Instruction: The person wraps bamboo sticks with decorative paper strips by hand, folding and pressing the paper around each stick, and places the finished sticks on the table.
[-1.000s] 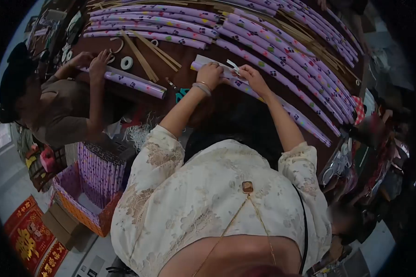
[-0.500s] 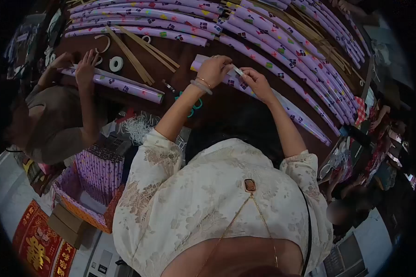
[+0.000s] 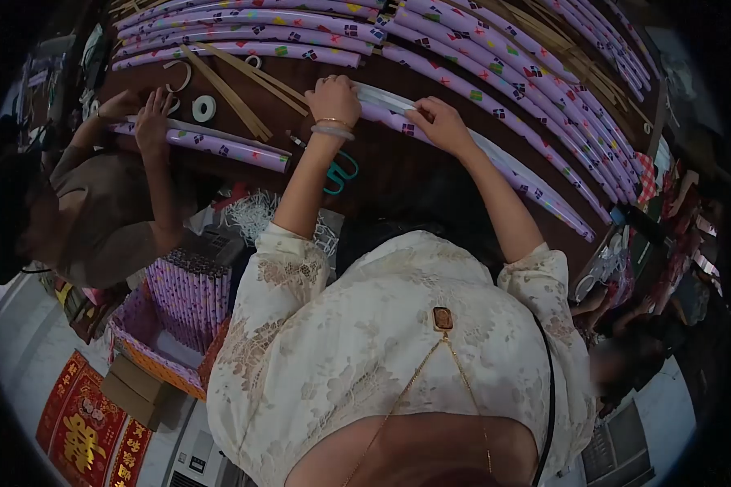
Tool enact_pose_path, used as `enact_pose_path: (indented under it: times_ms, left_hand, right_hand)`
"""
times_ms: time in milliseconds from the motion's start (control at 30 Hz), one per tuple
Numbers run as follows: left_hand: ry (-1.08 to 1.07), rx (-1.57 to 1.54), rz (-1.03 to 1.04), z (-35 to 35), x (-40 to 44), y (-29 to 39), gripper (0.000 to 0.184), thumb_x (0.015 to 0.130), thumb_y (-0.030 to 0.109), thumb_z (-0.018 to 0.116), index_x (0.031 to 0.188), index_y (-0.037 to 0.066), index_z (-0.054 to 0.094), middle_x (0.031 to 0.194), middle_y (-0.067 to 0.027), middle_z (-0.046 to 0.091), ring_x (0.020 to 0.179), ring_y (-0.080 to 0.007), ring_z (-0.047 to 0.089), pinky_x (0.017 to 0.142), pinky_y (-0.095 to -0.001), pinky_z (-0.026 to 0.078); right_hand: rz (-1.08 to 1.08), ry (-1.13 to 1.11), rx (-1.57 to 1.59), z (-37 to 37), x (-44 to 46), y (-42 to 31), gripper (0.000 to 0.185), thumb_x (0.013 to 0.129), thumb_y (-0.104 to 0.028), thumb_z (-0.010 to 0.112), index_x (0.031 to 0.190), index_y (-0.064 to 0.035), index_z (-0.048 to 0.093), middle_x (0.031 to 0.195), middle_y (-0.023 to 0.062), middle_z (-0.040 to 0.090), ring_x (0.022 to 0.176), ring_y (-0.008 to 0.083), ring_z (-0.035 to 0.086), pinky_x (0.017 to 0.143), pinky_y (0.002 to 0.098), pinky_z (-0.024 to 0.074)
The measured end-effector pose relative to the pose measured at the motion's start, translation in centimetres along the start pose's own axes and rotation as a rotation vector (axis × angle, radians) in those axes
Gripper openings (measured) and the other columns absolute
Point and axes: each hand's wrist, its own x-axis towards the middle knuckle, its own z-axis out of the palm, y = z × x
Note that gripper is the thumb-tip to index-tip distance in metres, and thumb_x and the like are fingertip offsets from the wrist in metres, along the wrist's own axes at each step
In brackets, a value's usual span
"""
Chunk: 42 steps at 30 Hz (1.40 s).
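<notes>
Curled over the left end of the patterned purple roll [image 3: 508,172], which lies on the dark table [image 3: 142,79], my left hand [image 3: 334,101] anchors it; my right hand [image 3: 440,123] is smaller work — thumb and forefinger pressed together by the pale strip [image 3: 386,97] along its edge, though I cannot tell whether they pinch it. Done well, this wants light, even tension between both hands, the roll untwisted, the strip straight and flat — and fingertips gentle enough to leave no crease.
</notes>
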Motion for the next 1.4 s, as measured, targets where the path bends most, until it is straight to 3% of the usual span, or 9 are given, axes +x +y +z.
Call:
enact_pose_path:
  times_ms: [300, 500, 833, 900, 1133, 1200, 1400]
  left_hand:
    - [-0.165, -0.003, -0.152, -0.3, 1.8, -0.2, 0.018, 0.079, 0.021, 0.054, 0.084, 0.007, 0.063, 0.091, -0.0111, 0.061, 0.091, -0.0291, 0.057, 0.074, -0.0456, 0.043]
    - [-0.17, -0.003, -0.186, 0.9, 2.6, -0.9, 0.019, 0.077, 0.021, 0.058, 0.083, 0.003, 0.062, 0.089, -0.0165, 0.061, 0.084, -0.0328, 0.06, 0.07, -0.0444, 0.048]
    - [-0.234, 0.084, -0.217, 0.2, 2.8, 0.3, 0.023, 0.075, 0.022, 0.061, 0.086, 0.002, 0.06, 0.094, -0.0169, 0.06, 0.087, -0.0323, 0.06, 0.073, -0.0425, 0.049]
    - [-0.217, 0.06, -0.236, 0.0, 2.8, 0.4, 0.024, 0.075, 0.023, 0.062, 0.087, 0.002, 0.06, 0.095, -0.0167, 0.059, 0.087, -0.032, 0.06, 0.073, -0.042, 0.049]
    - [-0.219, 0.077, -0.253, -0.1, 2.9, 0.6, 0.025, 0.073, 0.022, 0.062, 0.089, 0.003, 0.059, 0.097, -0.0158, 0.059, 0.089, -0.0315, 0.059, 0.074, -0.0422, 0.049]
    - [-0.255, 0.111, -0.272, -0.1, 3.1, 0.7, 0.026, 0.072, 0.021, 0.062, 0.091, 0.003, 0.059, 0.097, -0.0157, 0.059, 0.09, -0.0312, 0.059, 0.074, -0.0422, 0.049]
    - [-0.257, 0.098, -0.269, -0.1, 3.1, 0.7, 0.026, 0.072, 0.021, 0.063, 0.09, 0.003, 0.06, 0.098, -0.0159, 0.059, 0.09, -0.0315, 0.059, 0.074, -0.0423, 0.049]
  right_hand:
    - [0.015, 0.001, -0.025, 0.3, -0.1, -0.4, 0.026, 0.084, -0.03, 0.054, 0.087, -0.0043, 0.055, 0.072, 0.009, 0.047, 0.066, 0.022, 0.049, 0.061, 0.0316, 0.04]
    - [0.007, 0.02, -0.068, 0.7, 0.0, -0.1, 0.026, 0.085, -0.031, 0.052, 0.089, -0.0052, 0.055, 0.073, 0.0091, 0.047, 0.069, 0.0234, 0.05, 0.063, 0.0323, 0.0403]
    - [0.001, 0.074, -0.099, 1.0, 0.0, -0.2, 0.026, 0.084, -0.031, 0.053, 0.09, -0.0064, 0.055, 0.074, 0.0084, 0.048, 0.07, 0.0236, 0.051, 0.064, 0.0336, 0.0409]
    - [0.094, -0.007, -0.077, 0.6, 0.0, -0.6, 0.029, 0.084, -0.039, 0.051, 0.088, -0.01, 0.055, 0.081, 0.0075, 0.052, 0.081, 0.0269, 0.053, 0.068, 0.0378, 0.043]
    - [0.141, 0.019, -0.096, 0.2, 0.0, -1.0, 0.031, 0.083, -0.041, 0.052, 0.086, -0.01, 0.056, 0.081, 0.0071, 0.052, 0.076, 0.0276, 0.054, 0.065, 0.039, 0.0435]
    - [0.176, 0.063, -0.208, 0.1, -0.2, -1.2, 0.028, 0.081, -0.037, 0.056, 0.084, -0.0084, 0.057, 0.078, 0.008, 0.051, 0.068, 0.0256, 0.054, 0.062, 0.0364, 0.0431]
    - [0.181, 0.154, -0.235, -1.1, -2.0, -0.5, 0.03, 0.079, -0.035, 0.059, 0.082, -0.0059, 0.058, 0.087, 0.0083, 0.051, 0.071, 0.0262, 0.056, 0.064, 0.0373, 0.0447]
